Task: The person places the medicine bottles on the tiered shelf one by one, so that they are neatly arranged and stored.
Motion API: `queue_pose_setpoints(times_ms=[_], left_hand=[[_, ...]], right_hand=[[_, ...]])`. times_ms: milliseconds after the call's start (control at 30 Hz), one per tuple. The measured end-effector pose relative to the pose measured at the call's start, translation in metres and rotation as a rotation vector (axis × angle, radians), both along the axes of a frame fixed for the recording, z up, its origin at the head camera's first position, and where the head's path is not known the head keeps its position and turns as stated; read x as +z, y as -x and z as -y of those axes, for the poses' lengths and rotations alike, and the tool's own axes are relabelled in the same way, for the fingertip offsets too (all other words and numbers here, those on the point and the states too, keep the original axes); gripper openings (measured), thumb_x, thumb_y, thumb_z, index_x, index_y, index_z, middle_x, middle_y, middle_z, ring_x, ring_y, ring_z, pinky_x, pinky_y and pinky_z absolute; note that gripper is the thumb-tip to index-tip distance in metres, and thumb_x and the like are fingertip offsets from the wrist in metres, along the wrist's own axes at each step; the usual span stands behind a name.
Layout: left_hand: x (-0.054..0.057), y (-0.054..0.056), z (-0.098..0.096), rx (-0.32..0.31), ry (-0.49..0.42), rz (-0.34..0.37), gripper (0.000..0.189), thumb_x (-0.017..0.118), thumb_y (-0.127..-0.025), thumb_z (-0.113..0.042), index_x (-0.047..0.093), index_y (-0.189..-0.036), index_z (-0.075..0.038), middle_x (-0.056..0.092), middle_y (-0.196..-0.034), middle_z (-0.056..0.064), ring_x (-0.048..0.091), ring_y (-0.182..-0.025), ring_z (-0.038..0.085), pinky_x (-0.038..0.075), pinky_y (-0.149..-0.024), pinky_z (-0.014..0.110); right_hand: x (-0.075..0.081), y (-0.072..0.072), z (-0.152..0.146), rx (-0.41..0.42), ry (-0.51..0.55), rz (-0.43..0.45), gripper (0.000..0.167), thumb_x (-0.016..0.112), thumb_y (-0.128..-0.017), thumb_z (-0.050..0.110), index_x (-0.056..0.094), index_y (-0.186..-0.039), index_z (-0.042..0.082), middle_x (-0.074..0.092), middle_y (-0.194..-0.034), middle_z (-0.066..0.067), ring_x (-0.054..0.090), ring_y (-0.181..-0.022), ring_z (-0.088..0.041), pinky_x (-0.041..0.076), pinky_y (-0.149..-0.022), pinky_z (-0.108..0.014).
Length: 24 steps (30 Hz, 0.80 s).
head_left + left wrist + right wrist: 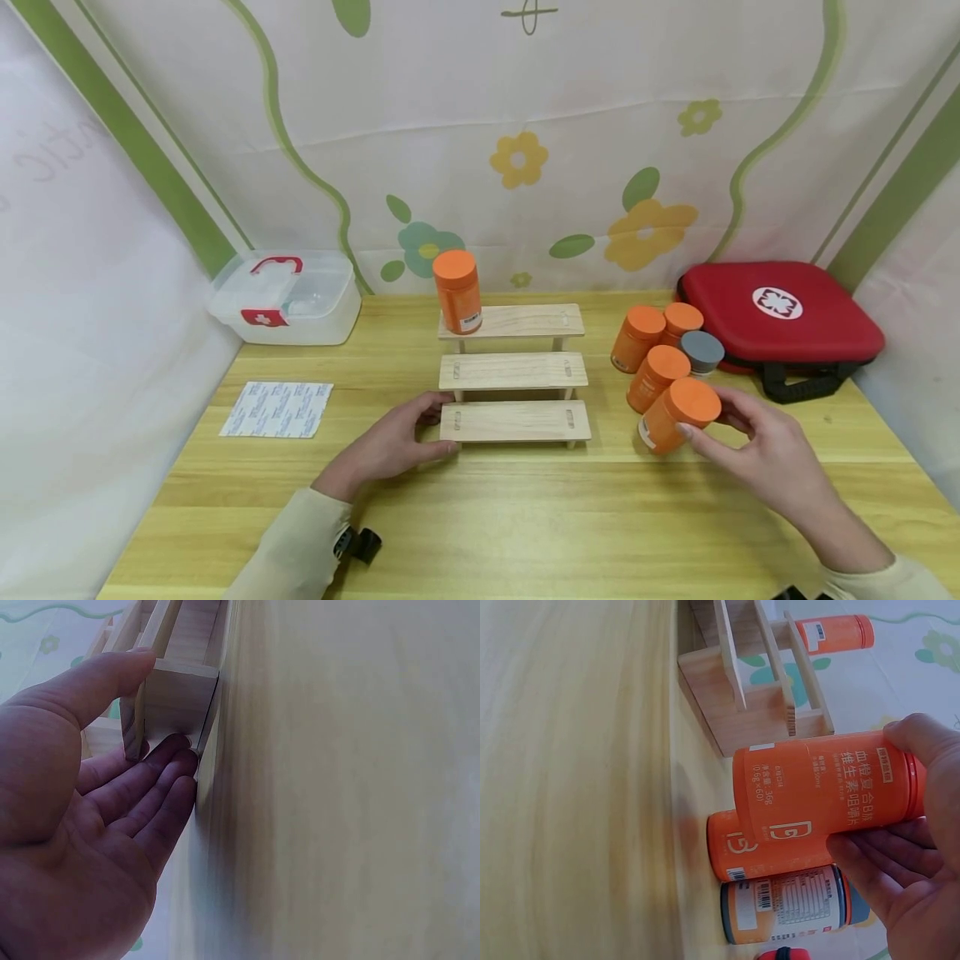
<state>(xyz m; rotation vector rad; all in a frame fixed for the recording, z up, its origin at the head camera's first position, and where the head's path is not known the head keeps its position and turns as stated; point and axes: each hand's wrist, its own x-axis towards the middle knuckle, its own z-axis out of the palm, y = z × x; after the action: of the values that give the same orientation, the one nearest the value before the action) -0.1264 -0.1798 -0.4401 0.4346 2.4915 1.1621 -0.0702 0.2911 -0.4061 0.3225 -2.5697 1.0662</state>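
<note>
My right hand (768,454) pinches an orange supplement bottle (670,423) near its lid, thumb on one side and fingers on the other. The bottle tilts in the head view, and its printed label faces the right wrist camera (810,784). Right behind it stand more orange bottles (651,385) and one with a grey lid (702,350). My left hand (393,442) holds the left end of a three-step wooden rack (517,421), thumb at the front of the lowest step and fingers round behind. Another orange bottle (457,296) stands upright on the top step's left end.
A red first-aid case (817,312) with a black handle lies at the back right. On the back left sits a clear plastic medicine box (322,312) with a red latch. A printed blister sheet (277,408) lies flat on the wooden table (525,525); a patterned cloth hangs behind.
</note>
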Motion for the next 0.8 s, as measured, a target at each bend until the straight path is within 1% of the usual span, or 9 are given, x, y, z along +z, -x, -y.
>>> queue_pose_setpoints(times_ms=[33,67,133,233,267,300,367,567,800], left_hand=[[0.000,0.000,0.000,-0.001,0.000,0.000,0.066,0.085,-0.095,-0.037,0.056,-0.150,-0.015,0.068,-0.138,0.003,0.062,-0.130,0.024,0.049,-0.117,0.052],[0.000,0.000,0.000,-0.001,0.000,0.000,0.066,0.085,-0.095,-0.037,0.056,-0.150,-0.014,0.068,-0.138,0.003,0.062,-0.130,0.024,0.049,-0.117,0.052],[0.000,0.001,0.000,-0.004,-0.001,-0.002,0.066,0.085,-0.095,-0.037,0.056,-0.150,-0.014,0.068,-0.139,0.003,0.062,-0.131,0.024,0.049,-0.117,0.052],[0.000,0.001,0.000,-0.009,-0.003,-0.004,0.066,0.085,-0.095,-0.037,0.056,-0.150,-0.014,0.068,-0.139,0.003,0.062,-0.131,0.024,0.049,-0.118,0.052],[0.000,0.001,0.000,-0.009,-0.004,-0.003,0.066,0.085,-0.095,-0.037,0.057,-0.150,-0.014,0.068,-0.139,0.003,0.062,-0.131,0.024,0.049,-0.118,0.052],[0.000,0.001,0.000,-0.009,-0.005,-0.003,0.065,0.085,-0.095,-0.037,0.057,-0.150,-0.014,0.068,-0.138,0.003,0.062,-0.130,0.024,0.049,-0.118,0.052],[0.000,0.001,0.000,-0.008,-0.006,-0.001,0.065,0.085,-0.095,-0.037,0.057,-0.149,-0.014,0.068,-0.138,0.003,0.062,-0.130,0.023,0.050,-0.117,0.052],[0.000,0.001,0.000,-0.006,-0.006,-0.004,0.065,0.086,-0.095,-0.036,0.057,-0.149,-0.014,0.068,-0.138,0.003,0.062,-0.130,0.023,0.050,-0.117,0.052],[-0.001,0.001,0.000,-0.010,-0.011,-0.006,0.064,0.085,-0.096,-0.035,0.057,-0.149,-0.014,0.067,-0.139,0.004,0.062,-0.130,0.024,0.050,-0.117,0.052]], right_hand=[[0.001,0.000,0.000,0.003,0.000,-0.010,0.059,0.096,-0.077,0.002,0.070,-0.130,-0.003,0.076,-0.120,-0.023,0.051,-0.108,0.030,0.046,-0.086,0.005],[0.001,0.000,0.001,0.005,0.001,-0.019,0.059,0.096,-0.077,0.002,0.071,-0.130,-0.003,0.077,-0.120,-0.017,0.052,-0.108,0.029,0.046,-0.087,0.005],[0.002,0.001,0.002,0.013,0.008,-0.041,0.059,0.096,-0.075,0.000,0.071,-0.129,-0.002,0.076,-0.120,0.002,0.054,-0.109,0.028,0.046,-0.088,0.004],[0.004,0.002,0.003,0.033,0.022,-0.074,0.060,0.096,-0.073,-0.003,0.072,-0.128,0.000,0.067,-0.120,0.028,0.057,-0.109,0.026,0.047,-0.089,0.003],[0.005,0.002,0.004,0.042,0.027,-0.086,0.060,0.096,-0.073,-0.004,0.073,-0.128,0.000,0.063,-0.120,0.034,0.058,-0.109,0.025,0.047,-0.090,0.003],[0.007,0.003,0.005,0.049,0.029,-0.099,0.060,0.096,-0.072,-0.005,0.073,-0.128,0.000,0.062,-0.121,0.037,0.058,-0.109,0.024,0.047,-0.090,0.003],[0.010,0.004,0.007,0.056,0.024,-0.121,0.061,0.096,-0.072,-0.005,0.073,-0.128,0.001,0.061,-0.122,0.038,0.059,-0.109,0.024,0.047,-0.090,0.003],[0.020,0.007,0.013,0.055,-0.004,-0.160,0.061,0.096,-0.070,-0.005,0.073,-0.127,0.002,0.061,-0.121,0.034,0.059,-0.107,0.022,0.047,-0.090,0.003],[0.028,0.014,0.020,0.081,-0.014,-0.194,0.064,0.097,-0.068,-0.005,0.074,-0.127,0.005,0.068,-0.118,0.023,0.061,-0.108,0.020,0.047,-0.093,0.002]])
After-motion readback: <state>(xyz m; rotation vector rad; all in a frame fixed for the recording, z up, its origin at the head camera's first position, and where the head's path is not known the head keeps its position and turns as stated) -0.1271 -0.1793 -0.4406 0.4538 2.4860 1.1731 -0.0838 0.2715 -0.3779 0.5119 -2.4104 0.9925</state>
